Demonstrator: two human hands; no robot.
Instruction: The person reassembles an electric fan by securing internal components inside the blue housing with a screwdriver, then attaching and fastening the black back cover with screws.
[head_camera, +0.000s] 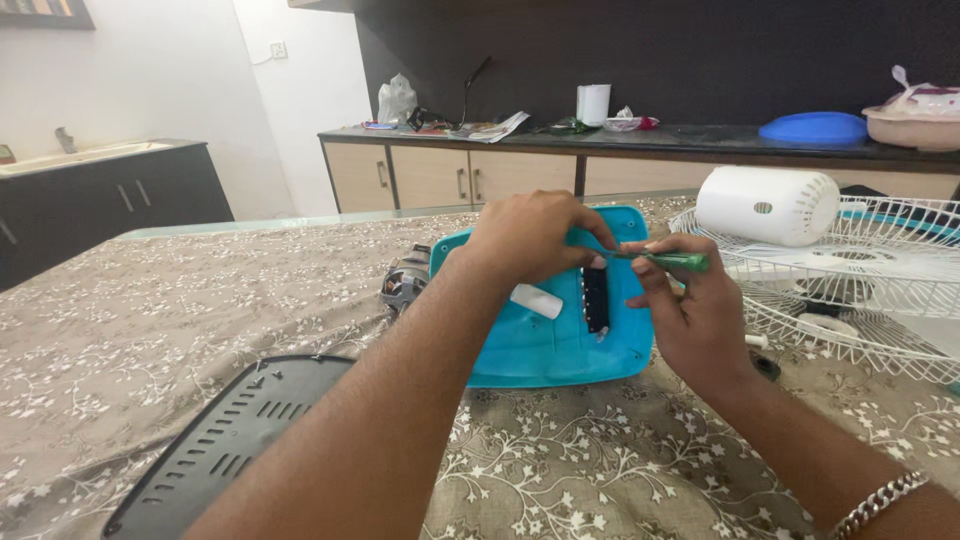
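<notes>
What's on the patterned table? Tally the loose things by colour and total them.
Blue: 1, plastic housing
Green: 1, screwdriver
White: 2, motor cover, wire fan guard
Black: 1, slotted panel
Silver: 1, motor
Total: 6

You have one turquoise panel, one green-handled screwdriver, one black vented cover, two white wire grilles at three o'clock.
</notes>
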